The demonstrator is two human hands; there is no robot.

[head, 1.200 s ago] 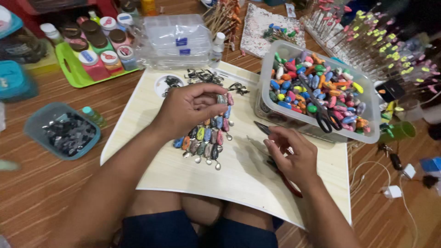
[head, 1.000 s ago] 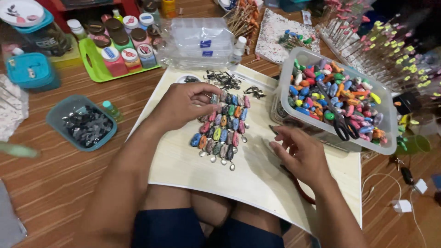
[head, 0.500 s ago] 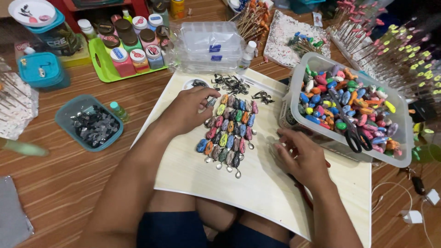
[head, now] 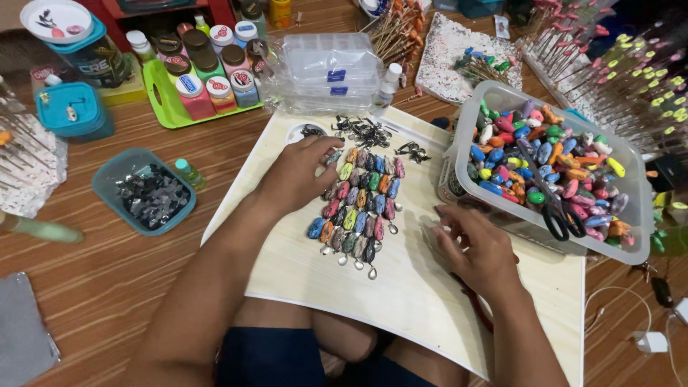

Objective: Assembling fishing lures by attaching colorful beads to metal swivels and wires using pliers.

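Your left hand [head: 297,175] lies palm down with its fingers [head: 326,150] loosely spread and grasping nothing; the fingertips rest at the upper left corner of the rows of small multicoloured oval charms with metal loops [head: 358,208]. The charms lie just right of and below those fingers, packed side by side in rows on the pale wooden board [head: 287,272] across your lap.

Your right hand [head: 480,247] rests flat on the same board, fingers [head: 448,215] relaxed and empty, apart from the charm rows, which lie to its left. A red-handled tool [head: 476,304] lies partly hidden beneath this hand; its kind cannot be told.

Just above the charm rows sits a loose heap of dark metal clasps [head: 362,131], near your left fingertips. To the right of the board stands a clear plastic tub of coloured charms [head: 552,165], with black-handled scissors [head: 555,208] lying on top of its contents.

On the brown wooden worktop [head: 93,287] to the left are a teal tray of dark metal parts [head: 147,193] and a green tray of paint jars [head: 204,79]. Clear plastic organiser boxes [head: 326,72] are stacked beyond the board.
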